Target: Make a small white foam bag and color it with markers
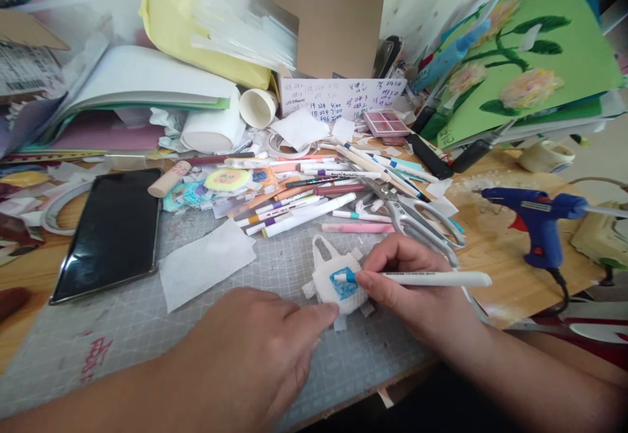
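Observation:
A small white bag-shaped piece [321, 276] with a loop handle lies on the grey cutting mat [206, 348], with a blue patch coloured on its front. Pale tabs stick out around its edge. My right hand [417, 282] is closed in a pinch around a white marker pen [436, 278], whose blue tip touches the blue patch. From the lower left, my left hand [265, 341] holds the piece down by its lower edge, index fingertip on it and the other fingers curled under. The left thumb is hidden.
Several markers [309, 214] are heaped behind the piece, beside grey-handled scissors [417, 217]. A black tablet or phone [110, 233] and a paper sheet [206, 263] lie left. On the right is a blue glue gun [540, 224]. A handwritten card [338, 99] stands behind.

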`<control>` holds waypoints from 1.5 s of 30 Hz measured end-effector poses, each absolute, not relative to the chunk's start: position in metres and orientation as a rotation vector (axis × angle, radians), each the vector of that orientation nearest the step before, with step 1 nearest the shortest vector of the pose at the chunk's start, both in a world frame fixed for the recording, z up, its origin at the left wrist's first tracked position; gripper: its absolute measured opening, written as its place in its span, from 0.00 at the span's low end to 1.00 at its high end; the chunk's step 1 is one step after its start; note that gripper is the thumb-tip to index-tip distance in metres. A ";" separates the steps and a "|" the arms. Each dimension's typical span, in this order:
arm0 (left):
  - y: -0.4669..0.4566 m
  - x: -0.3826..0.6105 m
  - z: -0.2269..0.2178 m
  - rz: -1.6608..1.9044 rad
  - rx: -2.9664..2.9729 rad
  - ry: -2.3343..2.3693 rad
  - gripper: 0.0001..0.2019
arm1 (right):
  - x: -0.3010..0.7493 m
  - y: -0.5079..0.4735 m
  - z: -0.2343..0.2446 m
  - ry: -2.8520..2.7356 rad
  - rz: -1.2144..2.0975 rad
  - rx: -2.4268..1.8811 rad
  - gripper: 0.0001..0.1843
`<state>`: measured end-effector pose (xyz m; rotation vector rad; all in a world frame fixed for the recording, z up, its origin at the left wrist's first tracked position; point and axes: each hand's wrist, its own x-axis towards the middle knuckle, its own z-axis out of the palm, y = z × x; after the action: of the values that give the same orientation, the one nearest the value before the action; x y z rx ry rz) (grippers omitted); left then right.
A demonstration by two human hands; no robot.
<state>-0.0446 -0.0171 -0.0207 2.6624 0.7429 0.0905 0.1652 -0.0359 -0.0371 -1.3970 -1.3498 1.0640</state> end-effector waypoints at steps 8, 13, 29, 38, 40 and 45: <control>-0.017 -0.045 -0.019 0.047 2.653 0.769 0.15 | 0.161 -0.033 -0.033 -1.450 0.951 -1.458 0.10; -0.018 -0.047 -0.020 -0.012 2.640 0.758 0.15 | 0.165 -0.035 -0.034 -1.448 1.013 -1.463 0.09; -0.017 -0.046 -0.021 0.025 2.644 0.734 0.15 | 0.171 -0.036 -0.037 -1.357 1.176 -1.405 0.11; -0.014 -0.049 -0.018 0.362 2.684 0.671 0.13 | 0.183 -0.048 -0.026 -1.391 0.898 -1.204 0.06; -0.013 -0.053 -0.018 0.517 2.669 0.704 0.12 | 0.189 -0.056 -0.013 -1.496 0.686 -1.253 0.07; -0.008 -0.060 -0.018 0.736 2.662 0.887 0.10 | 0.209 -0.073 0.001 -1.507 0.372 -1.359 0.07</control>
<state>-0.0603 -0.0083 -0.0185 2.6618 0.8870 0.7363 0.2087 -0.0727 0.0007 -1.3591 -1.5067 0.3723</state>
